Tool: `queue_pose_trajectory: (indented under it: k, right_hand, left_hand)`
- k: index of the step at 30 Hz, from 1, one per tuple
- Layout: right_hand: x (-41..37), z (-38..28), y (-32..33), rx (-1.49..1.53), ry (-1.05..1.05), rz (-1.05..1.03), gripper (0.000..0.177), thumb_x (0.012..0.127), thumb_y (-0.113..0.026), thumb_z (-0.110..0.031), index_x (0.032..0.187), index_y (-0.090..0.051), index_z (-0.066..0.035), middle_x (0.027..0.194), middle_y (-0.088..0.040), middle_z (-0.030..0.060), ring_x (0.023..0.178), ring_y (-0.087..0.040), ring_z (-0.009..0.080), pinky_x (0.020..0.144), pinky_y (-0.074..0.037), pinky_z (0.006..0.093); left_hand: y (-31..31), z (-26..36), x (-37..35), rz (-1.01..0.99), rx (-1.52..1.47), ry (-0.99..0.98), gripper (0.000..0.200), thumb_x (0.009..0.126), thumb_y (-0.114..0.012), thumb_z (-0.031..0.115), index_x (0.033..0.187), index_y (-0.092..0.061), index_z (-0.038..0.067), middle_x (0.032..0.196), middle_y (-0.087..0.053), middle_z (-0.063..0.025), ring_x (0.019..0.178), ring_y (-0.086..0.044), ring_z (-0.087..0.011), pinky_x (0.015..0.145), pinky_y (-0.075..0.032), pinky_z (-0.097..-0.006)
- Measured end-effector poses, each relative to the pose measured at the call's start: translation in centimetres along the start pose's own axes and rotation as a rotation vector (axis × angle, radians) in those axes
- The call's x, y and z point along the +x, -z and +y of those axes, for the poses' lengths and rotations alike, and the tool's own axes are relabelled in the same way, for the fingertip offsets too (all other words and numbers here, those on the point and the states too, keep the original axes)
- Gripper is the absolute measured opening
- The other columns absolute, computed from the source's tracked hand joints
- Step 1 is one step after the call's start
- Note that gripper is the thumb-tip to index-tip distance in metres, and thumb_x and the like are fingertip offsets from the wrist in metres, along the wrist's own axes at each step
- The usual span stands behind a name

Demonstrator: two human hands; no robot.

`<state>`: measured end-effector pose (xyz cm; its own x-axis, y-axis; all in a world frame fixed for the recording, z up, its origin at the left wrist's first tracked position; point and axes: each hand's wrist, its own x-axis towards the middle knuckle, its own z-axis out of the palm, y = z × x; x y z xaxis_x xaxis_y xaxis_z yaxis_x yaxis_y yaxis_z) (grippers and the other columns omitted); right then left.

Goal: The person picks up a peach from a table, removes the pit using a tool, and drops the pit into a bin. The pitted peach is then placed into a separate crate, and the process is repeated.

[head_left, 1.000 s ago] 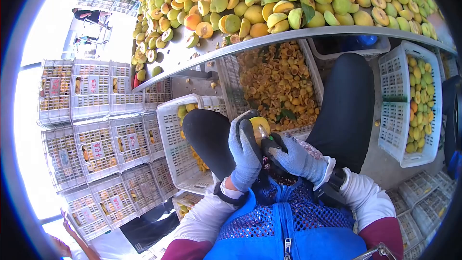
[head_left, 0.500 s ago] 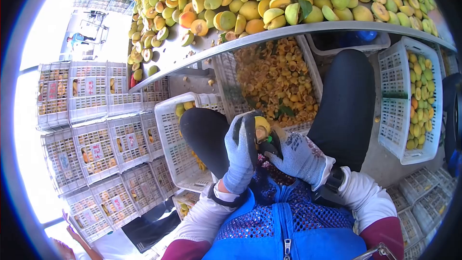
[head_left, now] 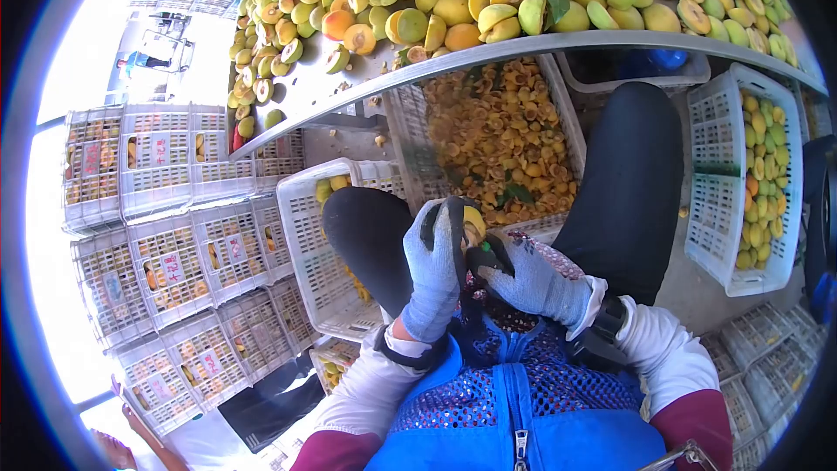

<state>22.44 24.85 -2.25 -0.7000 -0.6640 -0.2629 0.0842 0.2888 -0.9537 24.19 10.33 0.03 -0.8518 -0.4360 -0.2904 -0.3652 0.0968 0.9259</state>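
Both hands wear grey gloves with dark fingertips and meet above the lap. My left hand (head_left: 431,263) is closed around a yellow fruit piece (head_left: 473,225), whose cut face shows between the hands. Beside it, my right hand (head_left: 534,277) is closed on a small tool with a green part (head_left: 486,246); most of the tool is hidden by the fingers. Beyond the hands, between the knees, a crate (head_left: 571,113) holds many yellow-brown fruit scraps.
A metal table (head_left: 384,81) heaped with whole and halved fruit spans the top. Stacked crates (head_left: 166,170) stand at left, a white crate (head_left: 327,296) by the left knee, another crate (head_left: 715,201) of fruit at right. Someone's arm (head_left: 148,436) shows lower left.
The fruit piece has turned between my hands, and less of its cut face shows. My right hand has shifted slightly and its fingers sit differently around the tool.
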Motion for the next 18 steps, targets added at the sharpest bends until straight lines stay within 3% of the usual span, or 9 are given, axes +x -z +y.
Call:
queue_pose_trajectory:
  k: [5,8,14,18]
  right_hand:
    - [-0.2,0.5,-0.6,0.103,0.151,0.142,0.04,0.083,-0.062,-0.025,0.113,-0.052,0.0,0.089,-0.063,0.0242,0.085,-0.062,0.0405,0.071,-0.05,0.0459]
    - [-0.4,-0.1,-0.6,0.018,0.216,0.276,0.04,0.084,-0.062,-0.025,0.114,-0.05,-0.001,0.088,-0.063,0.0237,0.085,-0.062,0.0404,0.071,-0.05,0.046]
    - [-0.1,-0.3,0.5,-0.11,-0.014,-0.024,0.049,0.083,-0.063,-0.026,0.122,-0.046,-0.001,0.092,-0.064,0.0221,0.085,-0.062,0.0388,0.073,-0.05,0.0446]
    - [0.1,0.0,0.8,-0.062,0.064,-0.063,0.041,0.085,-0.061,-0.028,0.115,-0.052,-0.001,0.09,-0.064,0.0222,0.086,-0.063,0.0381,0.073,-0.05,0.0445]
  left_hand:
    - [-0.6,0.6,-0.3,0.03,-0.073,-0.074,0.029,0.097,-0.052,0.023,0.1,-0.063,-0.003,0.089,-0.064,-0.0069,0.081,-0.058,-0.0114,0.074,-0.047,-0.0254]
    - [-1.1,0.9,-0.7,0.061,-0.093,-0.12,0.029,0.098,-0.051,0.023,0.103,-0.062,-0.003,0.091,-0.064,-0.0072,0.084,-0.058,-0.0126,0.077,-0.047,-0.0263]
    - [-0.6,0.9,-0.9,0.014,0.002,-0.137,0.028,0.097,-0.052,0.022,0.104,-0.061,-0.004,0.087,-0.063,-0.0067,0.078,-0.059,-0.0116,0.071,-0.048,-0.0248]
    - [0.6,1.0,-0.2,-0.092,0.088,-0.083,0.025,0.096,-0.053,0.019,0.099,-0.061,-0.004,0.08,-0.062,-0.0048,0.072,-0.057,-0.0092,0.064,-0.046,-0.0233]
